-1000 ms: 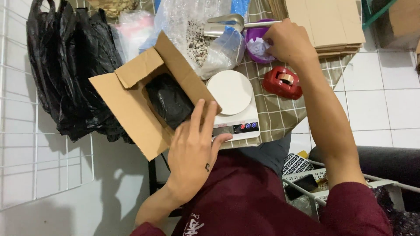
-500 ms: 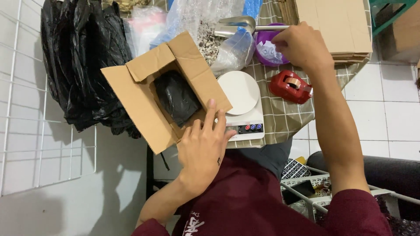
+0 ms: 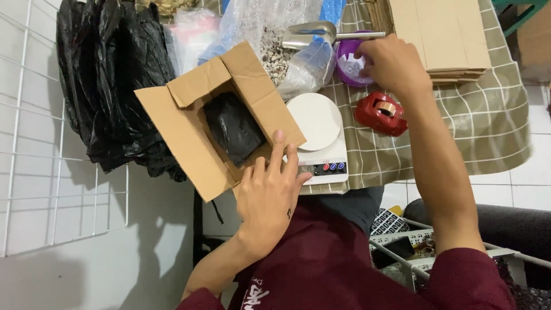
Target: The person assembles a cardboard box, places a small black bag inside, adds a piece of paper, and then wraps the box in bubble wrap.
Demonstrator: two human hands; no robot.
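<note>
An open cardboard box [image 3: 189, 143] lies at the table's near edge with a black plastic-wrapped bundle [image 3: 232, 127] inside. My left hand [image 3: 270, 198] rests flat against the box's near flap, fingers spread, holding nothing. My right hand [image 3: 393, 63] reaches across to a purple container [image 3: 346, 62] and its fingers are in or on it; what they pinch is hidden. A white kitchen scale [image 3: 318, 129] with a round plate stands between the box and a red tape dispenser [image 3: 380, 113].
A clear bag of small pebbles [image 3: 275, 51] with a metal scoop [image 3: 313, 33] lies behind the box. Flat cardboard sheets [image 3: 442, 37] are stacked at the far right on the checked tablecloth [image 3: 488, 120]. Black plastic bags [image 3: 109, 86] hang on a white wire rack [image 3: 34, 143] to the left.
The view has shifted slightly. My left hand has slid a little along the box flap; my right hand stays at the purple container.
</note>
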